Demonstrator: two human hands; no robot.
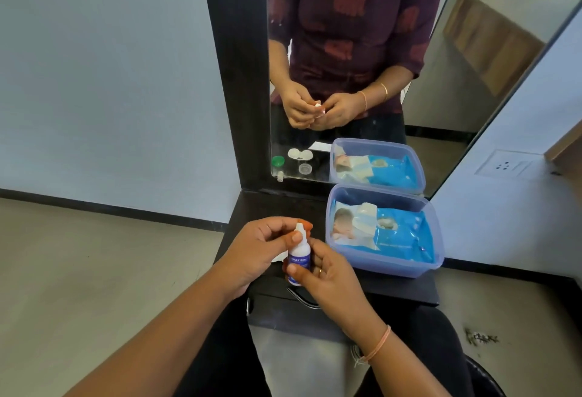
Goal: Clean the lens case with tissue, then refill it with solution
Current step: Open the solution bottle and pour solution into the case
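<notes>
R hand [327, 273] grips solution bottle [299, 258] upright; L hand [261, 248] fingers pinch its tip.

A tall mirror in a black wooden frame [234, 75] stands at twelve o'clock above a dark shelf [271, 207], flanked by pale blue-white walls [104, 75] with black skirting [110, 207], beige floor [94, 270] at nine o'clock, white wall socket [507, 165] at three.

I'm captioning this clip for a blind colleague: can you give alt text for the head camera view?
Both hands hold a small white solution bottle over a black shelf: the right hand grips its body, the left hand pinches its tip. Beside it sits a clear box holding a blue wipes pack, before a mirror.
</notes>
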